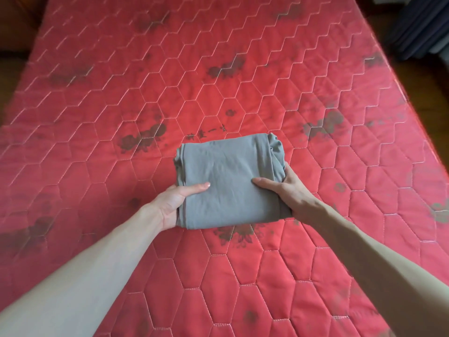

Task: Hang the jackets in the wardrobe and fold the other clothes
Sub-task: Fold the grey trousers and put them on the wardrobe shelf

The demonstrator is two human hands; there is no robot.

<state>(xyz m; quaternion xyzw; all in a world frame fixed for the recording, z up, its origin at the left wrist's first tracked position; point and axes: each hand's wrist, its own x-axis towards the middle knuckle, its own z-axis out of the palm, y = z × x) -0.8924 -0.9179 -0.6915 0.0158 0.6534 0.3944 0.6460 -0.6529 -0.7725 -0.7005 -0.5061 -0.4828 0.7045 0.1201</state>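
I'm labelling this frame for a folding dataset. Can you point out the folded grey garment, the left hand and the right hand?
folded grey garment [226, 176]: head view, middle of its top face.
left hand [175, 203]: head view, the palm.
right hand [286, 190]: head view, back of the hand.

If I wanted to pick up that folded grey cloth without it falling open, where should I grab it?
Probably by its two short sides at the near end, as the left hand and right hand do now: thumbs on top, fingers under. The folded grey garment is a flat stack on the red mattress, with loose bunched layers at its far right corner, so pinching from both sides keeps the layers together.
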